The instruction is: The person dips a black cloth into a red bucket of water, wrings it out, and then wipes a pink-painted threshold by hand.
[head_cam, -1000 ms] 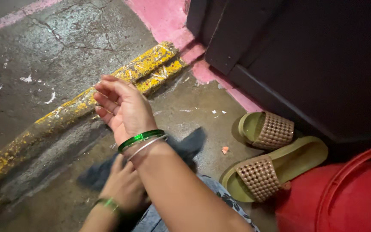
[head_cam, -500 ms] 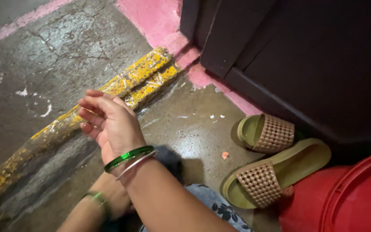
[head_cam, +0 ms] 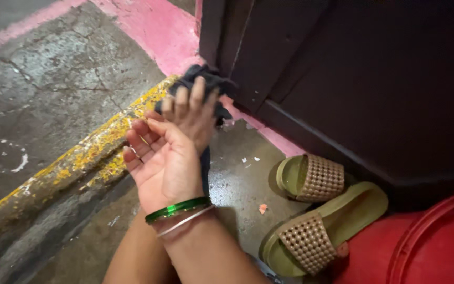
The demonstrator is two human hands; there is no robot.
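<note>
My left hand (head_cam: 193, 113) is raised in front of me, shut on a dark cloth (head_cam: 206, 79) that bunches above its fingers and hangs down behind my palm. My right hand (head_cam: 164, 163) is just in front of it, palm up, fingers spread and slightly curled, holding nothing. A green bangle (head_cam: 177, 209) and a thin silver one sit on my right wrist. My left forearm (head_cam: 132, 257) passes underneath the right one. The cloth is held close to the corner of a dark door (head_cam: 369, 79).
A worn yellow kerb (head_cam: 80, 158) runs diagonally across the cracked concrete floor. A pink painted strip (head_cam: 153, 31) borders the dark door. Two olive slippers with beige woven straps (head_cam: 311, 179) lie at the right, beside a red plastic tub (head_cam: 432, 247).
My left hand has lifted the dark cloth off the floor up to the door corner. My right hand has shifted right and turned more palm up. The view has moved right.
</note>
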